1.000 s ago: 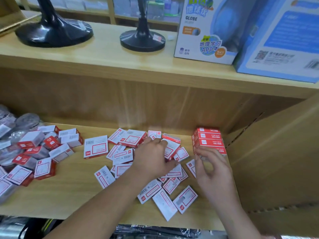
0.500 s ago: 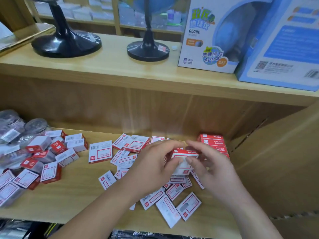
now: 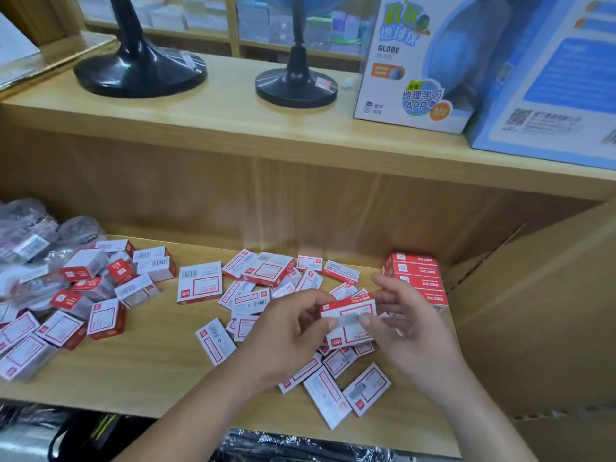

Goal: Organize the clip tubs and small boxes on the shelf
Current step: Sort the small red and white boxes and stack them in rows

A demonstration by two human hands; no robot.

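Note:
Several small red-and-white boxes [image 3: 260,295] lie scattered flat across the lower wooden shelf [image 3: 150,365]. A neat stack of the same boxes [image 3: 416,275] stands at the shelf's back right corner. My left hand [image 3: 286,331] and my right hand [image 3: 410,325] together hold one or two small boxes [image 3: 350,318] just above the pile, left of the stack. Thumb and fingers of each hand pinch the boxes' ends. At the far left, clear clip tubs [image 3: 30,235] lie among thicker red-and-white boxes [image 3: 83,266].
On the upper shelf stand two black globe bases [image 3: 140,71] [image 3: 296,85] and two blue globe cartons [image 3: 423,61] [image 3: 553,81]. A cardboard panel [image 3: 540,311] leans along the shelf's right side. Plastic-wrapped dark goods [image 3: 300,448] sit below the shelf edge.
My left hand lifted boxes out of the scattered pile, and my right hand left the stack and came over to take hold of them. The view also tilted down slightly.

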